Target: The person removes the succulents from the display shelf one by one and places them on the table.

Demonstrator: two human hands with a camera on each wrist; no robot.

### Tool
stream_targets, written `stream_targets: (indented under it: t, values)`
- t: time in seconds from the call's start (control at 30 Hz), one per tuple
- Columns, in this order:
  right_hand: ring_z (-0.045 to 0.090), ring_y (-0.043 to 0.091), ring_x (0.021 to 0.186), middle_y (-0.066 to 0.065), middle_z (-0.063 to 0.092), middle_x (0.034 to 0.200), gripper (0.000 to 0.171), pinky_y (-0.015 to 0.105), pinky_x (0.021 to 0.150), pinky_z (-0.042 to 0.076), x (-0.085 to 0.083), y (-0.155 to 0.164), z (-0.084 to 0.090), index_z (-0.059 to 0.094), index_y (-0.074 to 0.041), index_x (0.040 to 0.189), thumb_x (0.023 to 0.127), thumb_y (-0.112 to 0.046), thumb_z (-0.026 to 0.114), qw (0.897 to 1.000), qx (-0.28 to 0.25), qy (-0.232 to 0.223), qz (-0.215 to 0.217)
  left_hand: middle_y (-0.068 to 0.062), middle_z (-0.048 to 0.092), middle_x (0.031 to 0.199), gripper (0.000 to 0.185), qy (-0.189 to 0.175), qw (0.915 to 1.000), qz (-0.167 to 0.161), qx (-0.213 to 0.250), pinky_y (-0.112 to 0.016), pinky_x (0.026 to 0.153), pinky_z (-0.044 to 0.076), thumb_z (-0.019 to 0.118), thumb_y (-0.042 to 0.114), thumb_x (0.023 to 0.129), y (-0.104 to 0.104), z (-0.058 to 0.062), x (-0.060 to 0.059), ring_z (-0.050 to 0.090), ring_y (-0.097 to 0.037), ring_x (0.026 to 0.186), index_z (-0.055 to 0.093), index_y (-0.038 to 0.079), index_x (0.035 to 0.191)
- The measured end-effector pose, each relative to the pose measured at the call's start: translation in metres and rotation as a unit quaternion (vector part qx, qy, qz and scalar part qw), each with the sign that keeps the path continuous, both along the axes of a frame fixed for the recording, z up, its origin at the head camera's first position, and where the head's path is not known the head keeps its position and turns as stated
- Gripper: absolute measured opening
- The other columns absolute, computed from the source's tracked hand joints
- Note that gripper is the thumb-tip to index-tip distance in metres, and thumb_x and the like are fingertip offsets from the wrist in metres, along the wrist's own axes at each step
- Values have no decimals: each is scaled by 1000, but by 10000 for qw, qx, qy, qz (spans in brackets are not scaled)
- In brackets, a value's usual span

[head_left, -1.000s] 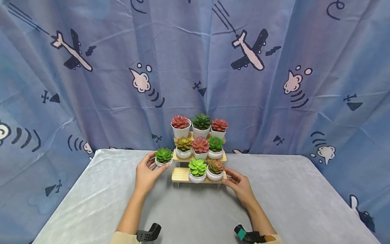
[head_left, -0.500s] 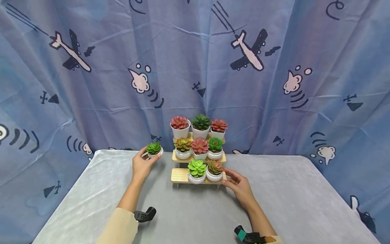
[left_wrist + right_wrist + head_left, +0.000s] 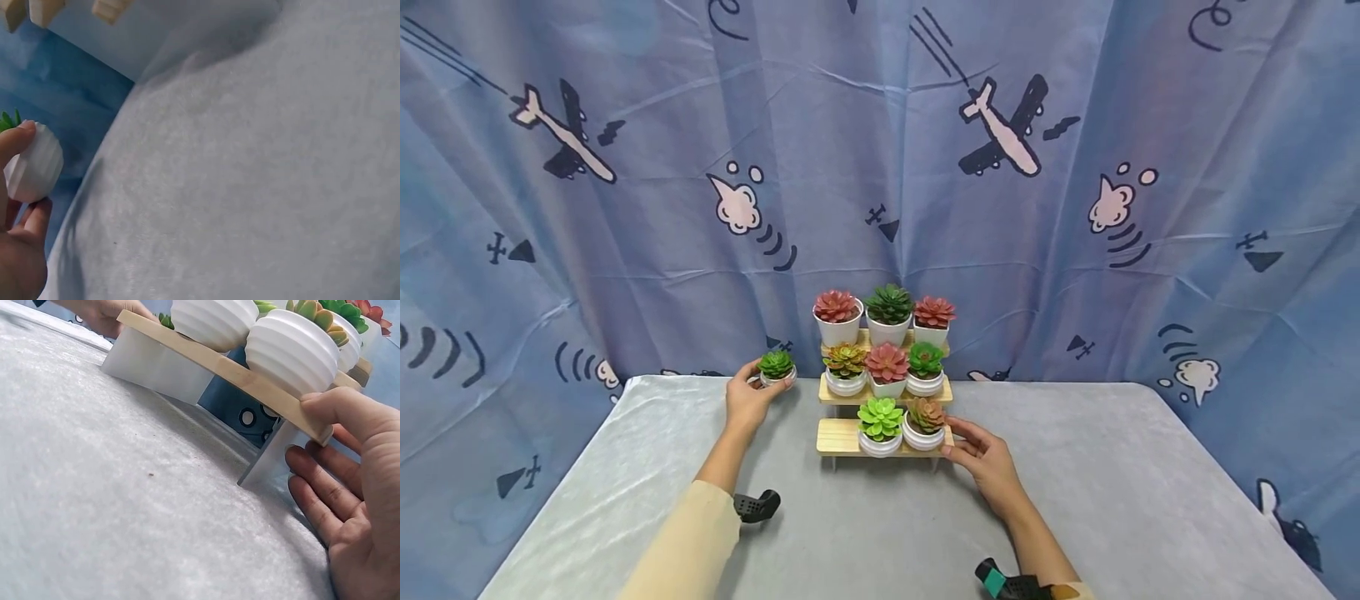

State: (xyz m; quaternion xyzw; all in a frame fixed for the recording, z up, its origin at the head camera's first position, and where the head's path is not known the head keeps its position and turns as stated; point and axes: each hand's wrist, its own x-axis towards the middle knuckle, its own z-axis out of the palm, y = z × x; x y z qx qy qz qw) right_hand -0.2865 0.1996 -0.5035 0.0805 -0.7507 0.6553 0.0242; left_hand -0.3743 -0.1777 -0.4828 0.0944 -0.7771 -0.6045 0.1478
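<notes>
To the left of the three-tier wooden plant stand [image 3: 837,437], my left hand [image 3: 747,408] holds a green succulent [image 3: 776,364] in a small white pot. The left wrist view has that ribbed pot [image 3: 40,165] between thumb and fingers, above the table. My right hand [image 3: 991,471] grips the right end of the lowest shelf. Its thumb lies on the shelf's edge [image 3: 231,372] in the right wrist view, with lower fingers spread near the clear leg. A bright green succulent [image 3: 881,419] and an orange-brown succulent [image 3: 925,414] stand in white pots on that shelf, left end bare.
On the middle tier stand a yellow-orange succulent [image 3: 846,362], a pink one [image 3: 887,363] and a green one [image 3: 925,360]. Two red succulents flank a dark green one [image 3: 889,305] on top. A blue curtain [image 3: 850,167] hangs behind the grey-white covered table [image 3: 1075,500].
My left hand has carried the green succulent leftward and slightly back, away from the stand. The right hand keeps its grip on the shelf end. The head view has shifted slightly.
</notes>
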Motion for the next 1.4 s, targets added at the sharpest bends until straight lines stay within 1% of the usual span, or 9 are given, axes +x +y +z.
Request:
stream_targets:
  t: [0.2,0.3,0.4,0.53,0.8,1.0,1.13,1.33,1.4]
  values:
    - [68,-1,99,27,53,146,54,17,84,58,3,6,2,53,6,141,92,-6,72,10000,-2,-36,-8,-23,52,145,71,-63,9998,-122,127,-43,105,52,81,12,84,3,-14,-6,58,-40,131,49,1,146]
    - [68,-1,99,26,53,146,55,17,84,58,6,9,3,52,5,142,92,-5,72,10000,-5,-82,-16,-24,54,144,70,0,9998,-163,91,-37,101,55,81,11,83,6,-20,-7,59,-39,130,50,0,145]
    - [68,0,99,25,53,146,55,17,84,57,8,7,2,53,4,142,92,-6,72,9998,-12,-178,-67,-28,56,142,70,216,9997,-133,-54,-38,103,55,82,9,83,6,-24,-5,59,-40,130,50,-2,144]
    - [68,1,98,23,54,146,54,17,84,57,8,-5,-2,55,3,141,91,-5,72,9994,-124,-301,-100,-32,56,141,70,358,9989,-16,-293,-48,108,51,81,10,84,-5,-24,2,58,-41,131,49,-5,144]
    - [69,2,99,24,55,146,55,18,85,57,2,-19,-3,54,3,141,91,-8,73,9994,-191,-251,167,-30,57,140,67,267,9977,304,-550,-48,108,50,79,16,87,-22,-22,11,59,-41,130,49,-6,144]
    - [69,2,98,23,56,145,53,18,84,58,1,-15,-2,56,3,139,89,-2,72,9994,-245,-238,17,-30,55,142,67,226,9985,48,-489,-48,111,48,77,15,89,-18,-20,8,56,-40,133,47,-6,145]
    - [69,1,99,22,55,146,53,18,85,58,1,-11,-2,56,3,140,90,-3,72,9995,-193,-230,44,-32,53,142,68,141,9989,-33,-452,-48,111,48,76,13,89,-16,-19,4,56,-41,132,44,-7,146]
    - [70,2,97,23,56,145,53,18,84,58,2,-4,0,55,4,140,90,-3,72,9998,-155,-118,-27,-32,44,151,79,-287,9973,-473,-485,-48,118,42,75,17,90,-10,-15,1,46,-43,141,33,-8,153]
    - [70,2,97,24,55,145,53,18,83,58,2,-2,1,55,5,140,90,-3,72,9999,-118,-65,-52,-33,41,153,83,-417,9962,-526,-553,-49,119,40,75,19,90,-7,-11,2,43,-45,142,29,-9,154]
